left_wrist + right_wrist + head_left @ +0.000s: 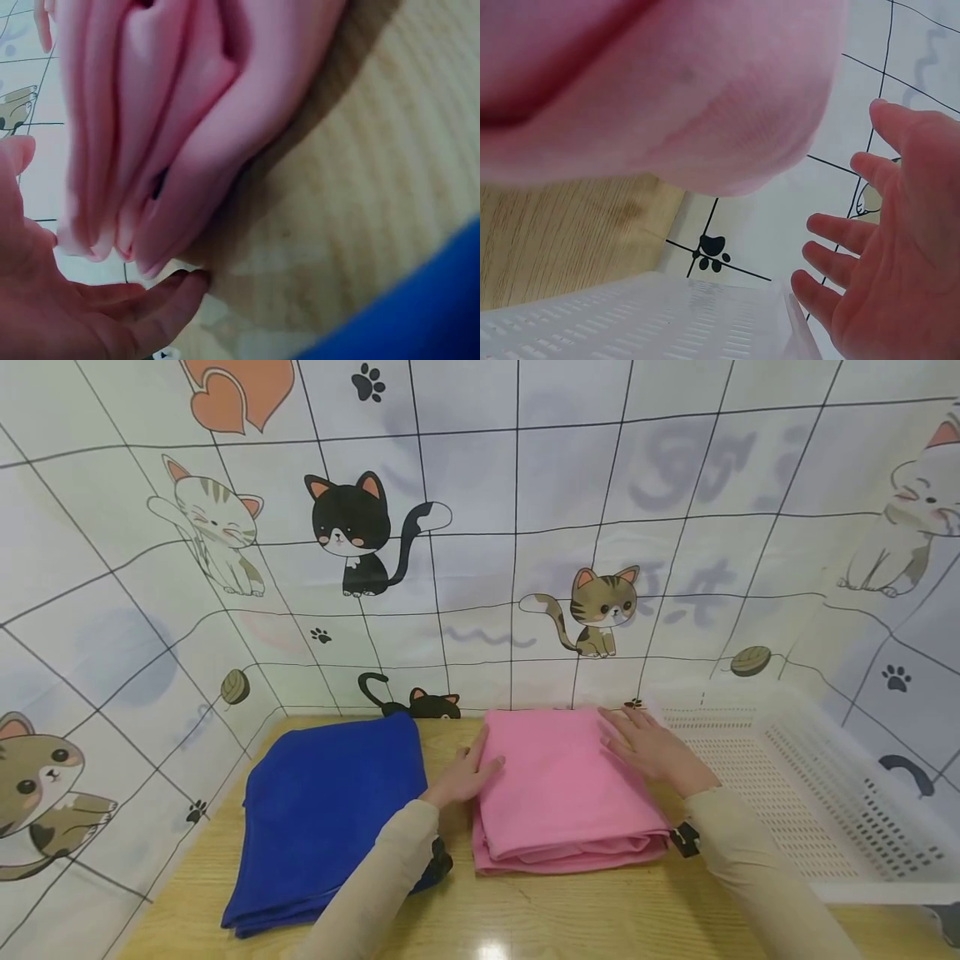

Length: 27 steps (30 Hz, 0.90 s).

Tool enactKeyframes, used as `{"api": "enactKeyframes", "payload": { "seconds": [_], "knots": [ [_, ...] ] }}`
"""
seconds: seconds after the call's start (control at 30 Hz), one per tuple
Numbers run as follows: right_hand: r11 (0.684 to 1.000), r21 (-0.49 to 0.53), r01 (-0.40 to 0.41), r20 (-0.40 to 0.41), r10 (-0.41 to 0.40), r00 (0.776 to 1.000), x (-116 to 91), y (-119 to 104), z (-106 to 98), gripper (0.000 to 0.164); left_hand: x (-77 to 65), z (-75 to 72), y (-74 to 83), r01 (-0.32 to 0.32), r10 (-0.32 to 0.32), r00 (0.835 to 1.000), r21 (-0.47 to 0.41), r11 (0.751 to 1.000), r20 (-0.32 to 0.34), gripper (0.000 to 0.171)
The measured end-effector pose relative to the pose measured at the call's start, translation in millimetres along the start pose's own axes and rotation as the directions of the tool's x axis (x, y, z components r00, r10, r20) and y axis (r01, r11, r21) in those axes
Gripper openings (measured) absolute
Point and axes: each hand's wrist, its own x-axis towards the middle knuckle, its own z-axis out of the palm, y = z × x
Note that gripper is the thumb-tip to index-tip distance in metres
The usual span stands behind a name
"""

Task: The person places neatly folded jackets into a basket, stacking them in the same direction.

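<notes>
A pink cloth (558,785), folded into a thick square stack, lies on the wooden table between both hands. Along its left edge rests my left hand (463,774), fingers extended; the left wrist view shows those fingers (161,307) beside the layered folds. My right hand (651,745) is at the cloth's upper right corner with its fingers spread. In the right wrist view that hand (900,232) has straight fingers and grips nothing. A folded blue cloth (330,818) lies to the left, partly covered by my left forearm.
A white perforated plastic basket (780,793) stands on the right, close to my right forearm. The wooden table (525,914) ends at a wall covering (480,527) printed with cats and grid lines.
</notes>
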Motion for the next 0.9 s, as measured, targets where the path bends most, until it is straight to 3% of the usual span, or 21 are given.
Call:
{"api": "enactKeyframes", "payload": {
  "seconds": [0.23, 0.43, 0.57, 0.73, 0.9],
  "knots": [
    [0.997, 0.072, -0.018, 0.045, 0.015, 0.999, -0.5, 0.9, 1.6, 0.060, 0.2, 4.2, -9.0, -0.060, 0.060, 0.998, -0.020, 0.998, 0.008, 0.079],
    [0.996, 0.087, -0.028, 0.040, 0.025, 0.999, 0.5, 0.7, 2.4, 0.060, -0.8, 0.4, -9.2, -0.127, 0.132, 0.991, -0.204, 0.971, 0.012, 0.079],
    [0.993, 0.110, -0.031, 0.050, 0.026, 0.998, -1.6, -2.3, 0.8, 0.060, -1.5, -2.6, -7.7, -0.080, 0.095, 0.995, -0.309, 0.948, 0.033, 0.079],
    [0.989, 0.140, -0.043, 0.086, 0.031, 0.996, -4.8, -7.2, -0.7, 0.061, -1.0, -7.7, -9.1, 0.005, 0.021, 0.997, -0.348, 0.937, 0.069, 0.080],
    [0.987, 0.148, -0.063, 0.127, 0.044, 0.991, -6.7, -10.5, -1.2, 0.061, 1.9, -13.1, -16.1, 0.064, -0.018, 0.993, -0.413, 0.908, 0.114, 0.082]
  ]
}}
